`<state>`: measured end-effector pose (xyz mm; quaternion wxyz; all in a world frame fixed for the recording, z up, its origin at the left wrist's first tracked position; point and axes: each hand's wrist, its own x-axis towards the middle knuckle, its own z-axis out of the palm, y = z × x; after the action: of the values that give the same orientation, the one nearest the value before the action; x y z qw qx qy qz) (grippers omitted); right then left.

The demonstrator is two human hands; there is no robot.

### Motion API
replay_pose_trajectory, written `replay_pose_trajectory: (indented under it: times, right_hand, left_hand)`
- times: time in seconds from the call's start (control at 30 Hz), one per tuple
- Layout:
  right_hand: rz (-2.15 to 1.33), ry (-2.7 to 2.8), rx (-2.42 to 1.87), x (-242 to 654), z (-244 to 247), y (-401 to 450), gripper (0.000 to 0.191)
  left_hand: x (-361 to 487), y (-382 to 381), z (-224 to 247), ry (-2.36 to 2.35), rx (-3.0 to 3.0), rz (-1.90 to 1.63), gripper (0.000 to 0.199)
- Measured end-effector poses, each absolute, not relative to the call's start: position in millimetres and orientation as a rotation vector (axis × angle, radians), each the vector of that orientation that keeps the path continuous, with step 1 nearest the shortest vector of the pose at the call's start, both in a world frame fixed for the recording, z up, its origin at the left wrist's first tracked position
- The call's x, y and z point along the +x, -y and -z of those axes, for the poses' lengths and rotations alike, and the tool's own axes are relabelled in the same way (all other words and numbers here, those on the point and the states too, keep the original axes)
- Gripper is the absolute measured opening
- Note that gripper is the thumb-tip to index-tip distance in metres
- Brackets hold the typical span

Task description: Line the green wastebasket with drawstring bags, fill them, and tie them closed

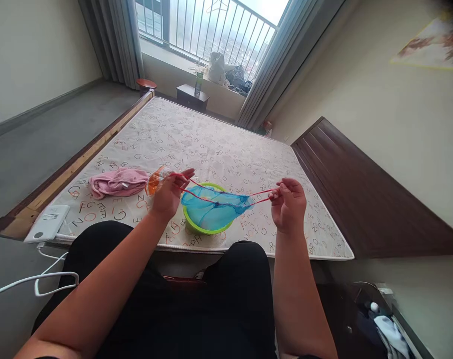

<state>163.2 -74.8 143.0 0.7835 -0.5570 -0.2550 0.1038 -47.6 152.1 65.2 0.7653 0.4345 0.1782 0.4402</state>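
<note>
A translucent blue drawstring bag (219,212) hangs between my hands, its red cords stretched out to both sides. My left hand (168,193) has the left loop of red drawstring (196,194) around its fingers, partly curled. Fingers pinched, my right hand (289,202) grips the other end of the cord. Below the bag stands a lime green basin (207,231) on the mattress, mostly covered by the bag. Just left of my left hand lies a crinkled orange bag (154,180), partly hidden by that hand.
A pink cloth (118,182) lies on the letter-printed mattress (229,144). At its near left corner sits a white box (47,223) with white cables. A dark headboard (346,194) rises on the right. Beyond the mattress are a small nightstand (192,97) and a red stool (146,85).
</note>
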Motion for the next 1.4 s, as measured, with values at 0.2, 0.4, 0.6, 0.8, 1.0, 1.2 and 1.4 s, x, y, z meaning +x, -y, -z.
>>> replay_pose_trajectory:
  times: [0.2, 0.4, 0.6, 0.8, 1.0, 1.2, 1.4]
  right_hand:
    - [-0.266, 0.746, -1.127, 132, -177, 58, 0.019]
    - [-0.262, 0.944, -1.256, 98, -213, 52, 0.02]
    - [-0.373, 1.335, -1.757, 73, -218, 55, 0.036]
    - [-0.328, 1.351, -1.91, 68, -186, 50, 0.019]
    - [-0.267, 1.063, -1.908, 66, -172, 49, 0.009]
    - [-0.293, 0.501, -1.479, 78, -174, 42, 0.011]
    - [-0.322, 0.435, -1.381, 73, -175, 36, 0.017]
  left_hand:
    - [-36, -125, -111, -0.185, 0.992, -0.747, 0.039]
    - [-28, -99, -133, -0.157, 1.172, -0.701, 0.031]
    - [-44, -84, -143, 0.002, 1.355, -0.509, 0.051]
    - [-48, -84, -127, 0.01, 1.467, -0.417, 0.057]
    - [-44, -80, -114, -0.028, 1.355, -0.404, 0.048]
    - [-40, -75, -100, 0.004, 1.491, -0.36, 0.031]
    - [-32, -65, -89, -0.141, 1.874, -0.491, 0.043]
